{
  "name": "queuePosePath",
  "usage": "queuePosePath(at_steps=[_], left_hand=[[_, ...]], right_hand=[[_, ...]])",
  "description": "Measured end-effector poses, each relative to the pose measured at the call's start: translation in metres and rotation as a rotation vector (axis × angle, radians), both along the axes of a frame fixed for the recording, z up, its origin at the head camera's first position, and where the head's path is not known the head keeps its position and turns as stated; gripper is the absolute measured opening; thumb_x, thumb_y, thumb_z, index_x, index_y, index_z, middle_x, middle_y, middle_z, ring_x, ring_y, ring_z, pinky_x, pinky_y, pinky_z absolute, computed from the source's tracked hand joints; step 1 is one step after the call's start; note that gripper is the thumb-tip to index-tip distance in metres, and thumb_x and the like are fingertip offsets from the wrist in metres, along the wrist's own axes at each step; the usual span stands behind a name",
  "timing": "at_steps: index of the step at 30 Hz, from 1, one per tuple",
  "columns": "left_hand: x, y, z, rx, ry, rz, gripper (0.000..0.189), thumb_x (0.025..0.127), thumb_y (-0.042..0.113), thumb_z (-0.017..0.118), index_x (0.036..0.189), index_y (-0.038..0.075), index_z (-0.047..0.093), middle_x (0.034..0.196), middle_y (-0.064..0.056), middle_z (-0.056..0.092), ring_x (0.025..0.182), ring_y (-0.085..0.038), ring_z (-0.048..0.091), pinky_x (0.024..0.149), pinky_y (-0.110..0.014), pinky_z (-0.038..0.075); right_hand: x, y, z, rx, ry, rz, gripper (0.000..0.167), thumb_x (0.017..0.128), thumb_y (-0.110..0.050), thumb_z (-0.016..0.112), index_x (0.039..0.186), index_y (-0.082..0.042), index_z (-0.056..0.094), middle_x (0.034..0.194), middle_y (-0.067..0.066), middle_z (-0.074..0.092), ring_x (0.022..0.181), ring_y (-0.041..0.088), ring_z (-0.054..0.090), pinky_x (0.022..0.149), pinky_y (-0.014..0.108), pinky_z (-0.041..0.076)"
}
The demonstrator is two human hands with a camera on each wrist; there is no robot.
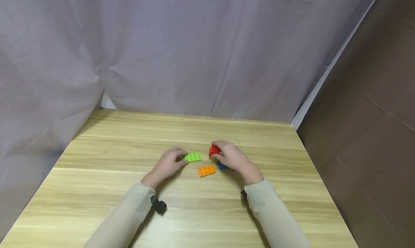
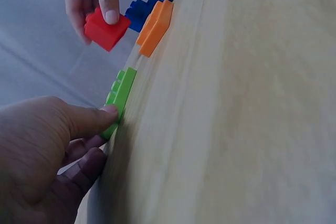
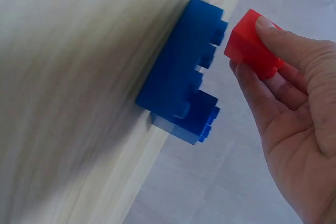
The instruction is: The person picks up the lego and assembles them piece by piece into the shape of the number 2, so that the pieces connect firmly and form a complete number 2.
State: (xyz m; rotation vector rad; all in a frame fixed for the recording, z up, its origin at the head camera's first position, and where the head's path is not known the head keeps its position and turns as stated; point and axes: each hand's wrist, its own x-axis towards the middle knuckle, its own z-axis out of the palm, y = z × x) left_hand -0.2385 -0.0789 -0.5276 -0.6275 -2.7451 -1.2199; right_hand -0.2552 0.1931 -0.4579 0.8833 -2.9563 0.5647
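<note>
Pale left sleeve (image 1: pixel 113 219) and right sleeve (image 1: pixel 279 215) enter from the near side, closest to the head camera. Left hand (image 1: pixel 168 165): thumb and fingers pinch the left end of the green brick (image 1: pixel 194 156), which lies studs up on the table (image 1: pixel 201 212). Right hand (image 1: pixel 234 158): thumb and fingers grip the red brick (image 3: pixel 249 45), held clear of the table to the right of the green brick.

Orange brick (image 1: pixel 206 171): lies studs up on the near side of the green brick, between the hands, ungripped. Blue brick (image 3: pixel 178 59): rests right of the orange brick, below the right hand, apart from its fingers. Second blue brick (image 3: pixel 197 121): shows behind the first in the right wrist view; whether the two are joined cannot be told. Grey curtain (image 1: pixel 181 60): hangs beyond the far edge.

Progress, judged from the layout: early stage. Lifting of the red brick is done; the green brick is secured. Outstanding: the red brick is not yet joined to another, and the orange and blue bricks await handling.
</note>
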Motion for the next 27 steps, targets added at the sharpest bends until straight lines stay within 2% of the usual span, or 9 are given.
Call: queuePosePath(at_steps=[7, 16, 21, 25, 27], left_hand=[[0.013, -0.015, 0.001, -0.032, -0.024, 0.011, 0.033, 0.087, 0.018, 0.080, 0.117, 0.008, 0.072, 0.106, 0.000, 0.067, 0.093, -0.014, 0.060, 0.083, -0.035, 0.056], [0.040, -0.023, 0.013, -0.078, -0.050, 0.040, 0.033, 0.082, 0.018, 0.083, 0.112, 0.007, 0.074, 0.102, -0.001, 0.067, 0.094, -0.018, 0.063, 0.088, -0.041, 0.056], [0.050, -0.019, 0.016, -0.075, -0.047, -0.010, 0.031, 0.081, 0.015, 0.084, 0.109, 0.008, 0.075, 0.101, -0.002, 0.069, 0.092, -0.016, 0.063, 0.086, -0.039, 0.056], [0.050, -0.013, 0.015, -0.038, -0.033, -0.070, 0.031, 0.081, 0.014, 0.083, 0.111, 0.008, 0.075, 0.100, -0.001, 0.068, 0.091, -0.016, 0.062, 0.084, -0.037, 0.055], [0.050, -0.011, 0.013, -0.009, -0.056, -0.090, 0.032, 0.082, 0.015, 0.083, 0.112, 0.009, 0.074, 0.099, 0.000, 0.067, 0.089, -0.014, 0.061, 0.082, -0.034, 0.055]], right_hand=[[0.019, -0.003, 0.009, -0.051, -0.009, 0.027, 0.047, 0.094, -0.020, 0.074, 0.135, -0.003, 0.060, 0.122, 0.009, 0.068, 0.106, 0.019, 0.064, 0.090, 0.036, 0.056], [0.041, -0.012, 0.009, -0.108, -0.006, 0.090, 0.044, 0.095, -0.020, 0.073, 0.134, -0.005, 0.061, 0.124, 0.006, 0.068, 0.109, 0.017, 0.065, 0.092, 0.032, 0.057], [0.050, -0.024, 0.006, -0.092, -0.002, 0.146, 0.044, 0.095, -0.021, 0.073, 0.134, -0.006, 0.061, 0.126, 0.008, 0.067, 0.114, 0.019, 0.063, 0.095, 0.033, 0.056], [0.053, -0.035, 0.007, -0.078, -0.009, 0.172, 0.043, 0.095, -0.021, 0.073, 0.135, -0.008, 0.061, 0.126, 0.007, 0.066, 0.114, 0.018, 0.063, 0.095, 0.034, 0.056], [0.054, -0.040, 0.006, -0.067, -0.020, 0.179, 0.044, 0.096, -0.021, 0.072, 0.136, -0.007, 0.060, 0.127, 0.007, 0.066, 0.114, 0.018, 0.063, 0.094, 0.032, 0.056]])
